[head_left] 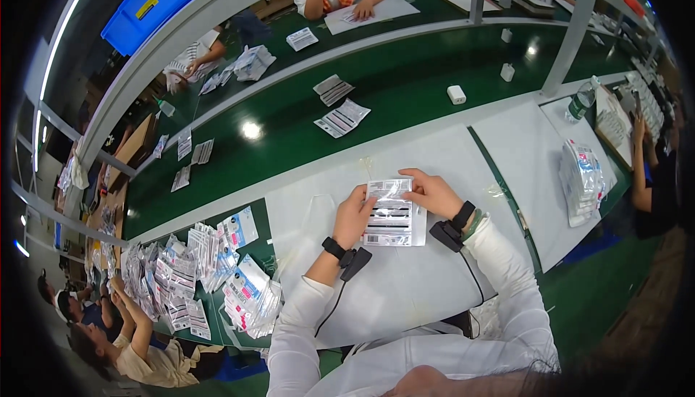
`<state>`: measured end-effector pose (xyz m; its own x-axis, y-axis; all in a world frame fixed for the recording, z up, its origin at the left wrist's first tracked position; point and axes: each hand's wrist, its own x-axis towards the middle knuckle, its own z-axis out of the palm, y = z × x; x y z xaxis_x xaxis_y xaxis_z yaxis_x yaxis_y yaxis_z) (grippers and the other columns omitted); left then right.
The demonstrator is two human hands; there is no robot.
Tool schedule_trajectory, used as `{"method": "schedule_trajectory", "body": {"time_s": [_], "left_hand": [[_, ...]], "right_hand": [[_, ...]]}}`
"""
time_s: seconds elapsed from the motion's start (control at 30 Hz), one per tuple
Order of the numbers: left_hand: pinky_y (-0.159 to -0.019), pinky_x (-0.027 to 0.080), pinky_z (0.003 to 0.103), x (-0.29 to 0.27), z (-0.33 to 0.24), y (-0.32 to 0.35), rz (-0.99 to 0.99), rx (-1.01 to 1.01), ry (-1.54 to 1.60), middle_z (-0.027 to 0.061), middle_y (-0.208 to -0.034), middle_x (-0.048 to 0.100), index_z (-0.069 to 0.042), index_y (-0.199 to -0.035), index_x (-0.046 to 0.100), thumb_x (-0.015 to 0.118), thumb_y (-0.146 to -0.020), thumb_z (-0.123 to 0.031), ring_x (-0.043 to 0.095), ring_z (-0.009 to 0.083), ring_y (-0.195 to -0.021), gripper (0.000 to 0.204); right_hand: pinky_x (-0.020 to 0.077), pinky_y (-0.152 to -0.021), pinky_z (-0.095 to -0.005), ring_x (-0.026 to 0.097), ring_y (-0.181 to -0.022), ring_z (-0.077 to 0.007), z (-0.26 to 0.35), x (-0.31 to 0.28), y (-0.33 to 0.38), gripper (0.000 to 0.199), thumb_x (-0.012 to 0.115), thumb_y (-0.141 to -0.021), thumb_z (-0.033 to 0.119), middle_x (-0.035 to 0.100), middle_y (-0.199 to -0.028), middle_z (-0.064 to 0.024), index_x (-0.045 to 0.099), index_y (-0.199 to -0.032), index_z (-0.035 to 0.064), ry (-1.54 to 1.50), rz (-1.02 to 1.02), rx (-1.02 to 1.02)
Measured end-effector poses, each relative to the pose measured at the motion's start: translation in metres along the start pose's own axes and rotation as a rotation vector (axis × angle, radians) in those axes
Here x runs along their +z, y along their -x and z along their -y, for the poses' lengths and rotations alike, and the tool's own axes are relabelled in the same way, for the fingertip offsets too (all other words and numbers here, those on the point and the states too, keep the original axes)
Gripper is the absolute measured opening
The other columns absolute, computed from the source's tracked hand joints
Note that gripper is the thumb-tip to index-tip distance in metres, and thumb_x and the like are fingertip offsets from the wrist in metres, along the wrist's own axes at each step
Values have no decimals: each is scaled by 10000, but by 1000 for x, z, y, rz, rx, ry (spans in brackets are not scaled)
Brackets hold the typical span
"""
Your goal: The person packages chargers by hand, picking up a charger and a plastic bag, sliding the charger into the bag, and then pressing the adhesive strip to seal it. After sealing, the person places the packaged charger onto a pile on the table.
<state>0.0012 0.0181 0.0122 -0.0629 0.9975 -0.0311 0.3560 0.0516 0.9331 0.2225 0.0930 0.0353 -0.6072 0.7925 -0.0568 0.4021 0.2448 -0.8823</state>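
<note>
White worktop (pixel 405 288), smooth and pale; the pouch (pixel 391 229) was over its middle, right in front of the wearer. Left hand (pixel 352 217) gripped the left edge, thumb on the face. Right hand (pixel 434 195) pinched the far right corner, thumb also on the face. Couldn't tell if the near edge touched the worktop or sat just above it.

Risks, my read: film looked slick, so a light pinch could have let it slip, a hard one could have creased it. Both grips were on the far half, so the near end could have flopped. Cable (pixel 474 277) ran down from the black box (pixel 447 236) at the right wrist; slack there could have snagged. Pile (pixel 174 270) at left was loose and overlapping; an elbow knock could have sent packs sliding. Stack (pixel 581 180) at right was uneven, could have slumped if bumped.

Materials: pouch was flat, rectangular, glossy, dark bars and fine print on pale film, clear strip down the right side. Pile and stack were similar shiny film, crinkled, with blue and pink patches. Far side: glossy green belt (pixel 405 82) carrying a blocky white charger (pixel 456 94). Far right: clear plastic bottle (pixel 579 101), roughly cylindrical.
</note>
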Motion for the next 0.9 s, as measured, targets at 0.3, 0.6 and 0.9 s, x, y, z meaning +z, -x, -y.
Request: {"method": "schedule_trajectory", "body": {"time_s": [0.3,0.6,0.9], "left_hand": [[-794,512,269,-31,21,-2,-295,132,9,130,-1112,620,23,-1228,483,531,-952,-55,608,156,-1026,291],[-913,470,340,-14,-20,15,-173,149,-108,163,-1193,572,11,-1277,441,601,-880,-29,577,252,-1082,430],[-911,447,436,2,-31,34,38,354,-728,168,-1107,584,11,-1174,529,713,-773,-139,545,345,-1009,465]], "right_hand": [[489,-799,-287,616,-893,-189,-2,-27,13,560,665,-800,20,630,-954,-62,497,-1331,75,-28,33,-183],[422,-970,-440,544,-1108,-346,8,-42,19,327,574,-754,-26,626,-1079,-117,630,-1061,72,829,-637,-367],[467,-949,-351,556,-1122,-282,-7,31,-24,299,576,-804,22,609,-1150,-97,626,-1096,60,406,42,-562]]}}
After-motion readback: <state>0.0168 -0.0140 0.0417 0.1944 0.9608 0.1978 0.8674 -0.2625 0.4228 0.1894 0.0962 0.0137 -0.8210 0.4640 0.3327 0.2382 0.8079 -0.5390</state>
